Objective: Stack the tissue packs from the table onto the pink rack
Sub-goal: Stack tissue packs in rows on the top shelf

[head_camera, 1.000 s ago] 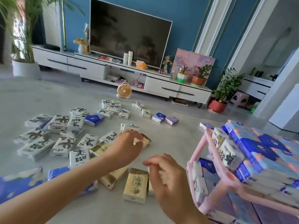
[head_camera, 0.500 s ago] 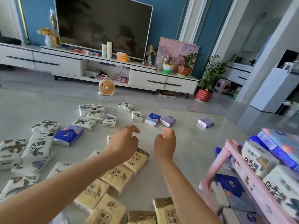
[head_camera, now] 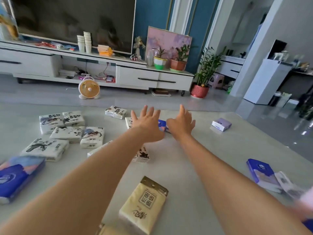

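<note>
Both arms stretch far across the pale table [head_camera: 194, 158]. My left hand [head_camera: 147, 122] and my right hand [head_camera: 182, 123] hover side by side with fingers spread, holding nothing. Between and under them lies a blue tissue pack [head_camera: 162, 124], mostly hidden. A white printed pack [head_camera: 129, 122] peeks out left of my left hand. Several white packs [head_camera: 67, 131] lie at the left. A cream pack [head_camera: 144, 204] lies near me. Only a blurred pink corner of the rack [head_camera: 306, 200] shows at the right edge.
A lilac pack [head_camera: 221, 124] sits alone at the far right of the table. A blue pack [head_camera: 261, 173] lies at the right, another large blue pack [head_camera: 15, 177] at the left edge. Beyond the table stand a small orange fan [head_camera: 89, 88] and a TV cabinet [head_camera: 138, 77].
Both hands have reached further out over the table and spread their fingers over the far blue pack. The view has swung left, so the pink rack has nearly left the frame.
</note>
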`<state>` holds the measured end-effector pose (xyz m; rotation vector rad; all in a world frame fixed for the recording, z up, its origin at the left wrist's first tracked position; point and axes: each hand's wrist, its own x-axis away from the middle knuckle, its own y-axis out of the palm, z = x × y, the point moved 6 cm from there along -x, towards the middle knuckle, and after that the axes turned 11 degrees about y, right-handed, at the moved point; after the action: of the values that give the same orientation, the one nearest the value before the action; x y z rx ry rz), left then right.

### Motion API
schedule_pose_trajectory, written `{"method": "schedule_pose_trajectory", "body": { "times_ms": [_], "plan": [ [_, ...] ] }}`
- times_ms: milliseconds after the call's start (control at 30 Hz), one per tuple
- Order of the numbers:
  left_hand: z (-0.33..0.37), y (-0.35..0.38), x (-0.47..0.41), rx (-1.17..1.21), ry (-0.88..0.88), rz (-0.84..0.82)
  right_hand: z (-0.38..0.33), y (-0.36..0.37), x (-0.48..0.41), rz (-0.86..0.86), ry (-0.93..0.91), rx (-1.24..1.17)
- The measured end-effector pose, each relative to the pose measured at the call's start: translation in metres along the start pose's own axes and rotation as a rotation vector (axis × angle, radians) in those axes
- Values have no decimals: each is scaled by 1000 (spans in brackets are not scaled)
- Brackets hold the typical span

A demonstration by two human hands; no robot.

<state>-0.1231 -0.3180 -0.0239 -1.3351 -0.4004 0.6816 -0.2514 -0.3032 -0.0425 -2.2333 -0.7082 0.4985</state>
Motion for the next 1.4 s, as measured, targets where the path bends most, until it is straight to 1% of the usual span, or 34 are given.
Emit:
{"method": "schedule_pose_trajectory", "body": {
  "times_ms": [67,167,267,367,433,533,600,667,733,800,867,1000,1100,1167,1233,1333,1400],
  "plan": [
    [-9,12,-18,-34,10,-156,10,15,-2,-58,19,117],
    [-16,24,-38,-25,51,-299,14,18,2,-31,-24,145],
    [-18,22,-48,-12,32,-316,13,15,10,-26,-55,143],
    [-11,10,-40,-43,2,-328,15,4,23,-6,-41,52],
    [-1,-7,-23,-141,5,-260,21,-6,37,-6,-8,9],
    [22,-46,18,-271,59,-57,32,-29,66,77,134,-102],
    [35,-79,50,-293,102,75,24,-48,92,144,164,-201],
    [46,-115,84,-231,115,175,1,-70,120,159,120,-364],
    [58,-151,118,-119,125,251,-27,-98,152,150,66,-571],
    [75,-185,152,-38,139,313,-53,-132,186,161,-36,-754],
    [94,-214,184,-16,149,357,-70,-172,221,175,-141,-864],
    [142,-257,239,40,200,392,-66,-262,278,161,-325,-849],
    [193,-274,269,153,260,438,-36,-321,319,146,-452,-793],
    [230,-271,279,284,314,460,-3,-352,346,153,-518,-757],
    [271,-258,282,341,379,455,38,-383,365,146,-556,-718],
    [326,-233,281,282,443,456,104,-434,362,162,-576,-598],
    [361,-218,276,255,477,450,147,-471,345,194,-554,-516]
  ]
}}
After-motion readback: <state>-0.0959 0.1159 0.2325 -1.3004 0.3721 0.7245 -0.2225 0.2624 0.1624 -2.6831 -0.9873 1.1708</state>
